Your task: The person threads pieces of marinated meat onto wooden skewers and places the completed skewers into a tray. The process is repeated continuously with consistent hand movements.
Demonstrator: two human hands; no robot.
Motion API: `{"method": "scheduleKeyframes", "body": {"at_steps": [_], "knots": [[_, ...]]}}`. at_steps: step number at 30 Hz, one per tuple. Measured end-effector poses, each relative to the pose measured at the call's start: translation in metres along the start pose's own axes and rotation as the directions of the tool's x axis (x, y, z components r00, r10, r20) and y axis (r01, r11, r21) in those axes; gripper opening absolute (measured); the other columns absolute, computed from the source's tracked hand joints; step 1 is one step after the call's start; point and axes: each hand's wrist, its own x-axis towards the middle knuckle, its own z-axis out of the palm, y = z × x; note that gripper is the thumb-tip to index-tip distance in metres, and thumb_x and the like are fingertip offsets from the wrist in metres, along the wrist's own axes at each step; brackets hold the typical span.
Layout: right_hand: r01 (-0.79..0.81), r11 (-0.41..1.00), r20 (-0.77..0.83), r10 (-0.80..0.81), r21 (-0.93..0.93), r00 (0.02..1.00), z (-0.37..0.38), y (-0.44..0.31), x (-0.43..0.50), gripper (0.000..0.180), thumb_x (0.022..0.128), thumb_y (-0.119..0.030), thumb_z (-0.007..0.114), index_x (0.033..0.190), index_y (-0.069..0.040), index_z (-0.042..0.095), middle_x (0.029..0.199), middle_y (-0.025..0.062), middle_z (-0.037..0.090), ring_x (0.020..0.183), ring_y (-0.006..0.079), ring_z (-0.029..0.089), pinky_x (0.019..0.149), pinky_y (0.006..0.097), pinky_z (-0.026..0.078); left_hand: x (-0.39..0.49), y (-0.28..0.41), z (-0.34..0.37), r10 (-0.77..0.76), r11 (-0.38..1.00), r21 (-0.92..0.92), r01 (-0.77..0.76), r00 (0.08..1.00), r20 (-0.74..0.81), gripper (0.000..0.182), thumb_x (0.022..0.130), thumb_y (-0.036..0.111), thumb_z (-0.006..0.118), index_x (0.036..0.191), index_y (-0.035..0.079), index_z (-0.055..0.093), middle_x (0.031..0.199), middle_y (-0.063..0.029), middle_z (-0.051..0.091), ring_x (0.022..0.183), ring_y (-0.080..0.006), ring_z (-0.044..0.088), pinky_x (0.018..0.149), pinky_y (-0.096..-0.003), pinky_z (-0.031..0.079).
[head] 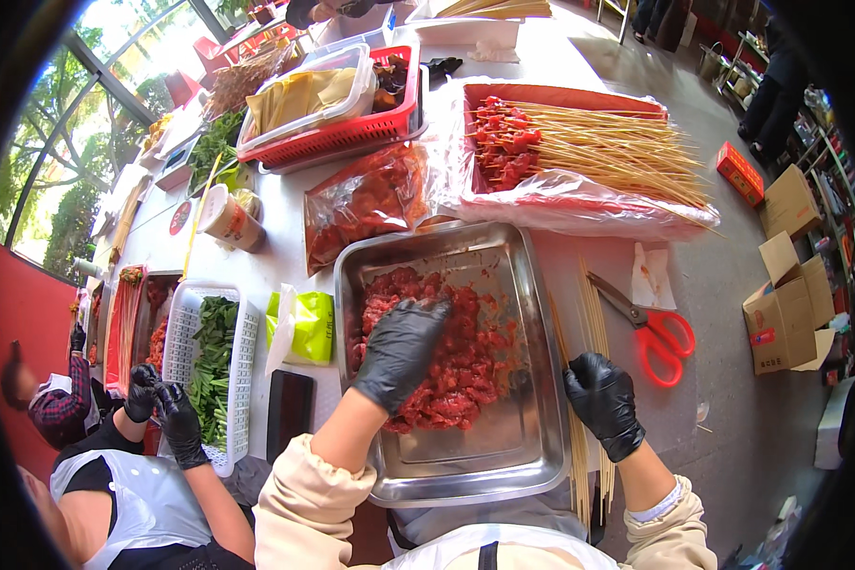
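Note:
My left hand, in a black glove, reaches over a steel tray with its fingertips in the pieces of raw red meat. Whether a piece is between those fingers is hidden by the glove. To the right of the tray, my right hand, gloved in black too, is curled over a bunch of bamboo skewers at the table's edge. How many it grips, if any, cannot be told. Scissors with red handles lie beyond it. Behind the tray stands a lined red box of skewered meat.
A clear bag of marinated meat, a cup, a green tissue pack, a black phone-like object and a white basket of cut greens surround the tray. At left, a co-worker's gloved hands are near the basket.

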Motion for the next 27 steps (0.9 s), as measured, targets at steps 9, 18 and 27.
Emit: {"method": "scheduleKeyframes", "body": {"at_steps": [9, 18, 27], "knots": [[-0.389, 0.807, 0.146, 0.363, 0.445, 0.92, -0.007, 0.007, -0.009, 0.009, 0.088, -0.01, 0.061, 0.084, -0.002, 0.059, 0.067, 0.0125, 0.062, 0.061, 0.0209, 0.063, 0.057, 0.0327, 0.048, -0.004, -0.006, 0.001, -0.166, 0.95, -0.287, 0.12, 0.976, -0.14, 0.019, 0.078, 0.009, 0.062, 0.095, 0.003, 0.065, 0.087, -0.0188, 0.064, 0.086, -0.0351, 0.061, 0.081, -0.0438, 0.048], [-0.374, 0.725, 0.037, 0.435, 0.578, 0.9, -0.047, -0.006, -0.059, 0.021, 0.086, 0.005, 0.055, 0.104, 0.0, 0.064, 0.068, 0.0055, 0.057, 0.061, 0.0114, 0.055, 0.059, 0.0274, 0.045, -0.039, -0.011, -0.007, -0.631, -0.357, -0.933, 0.054, 0.723, 0.283, 0.015, 0.092, 0.011, 0.06, 0.104, 0.005, 0.067, 0.095, -0.0032, 0.068, 0.088, -0.0127, 0.064, 0.079, -0.0237, 0.049], [0.128, 0.949, 0.157, -0.179, 0.287, 0.971, -0.057, -0.05, -0.081, 0.049, 0.077, 0.001, 0.066, 0.125, -0.012, 0.062, 0.057, 0.0087, 0.049, 0.045, 0.0231, 0.051, 0.044, 0.0357, 0.041, -0.044, 0.002, -0.018, -0.648, -0.429, -0.895, -0.121, 0.732, 0.212, 0.018, 0.092, 0.009, 0.059, 0.108, 0.003, 0.064, 0.098, -0.0059, 0.067, 0.089, -0.0168, 0.065, 0.083, -0.0294, 0.051]]}}
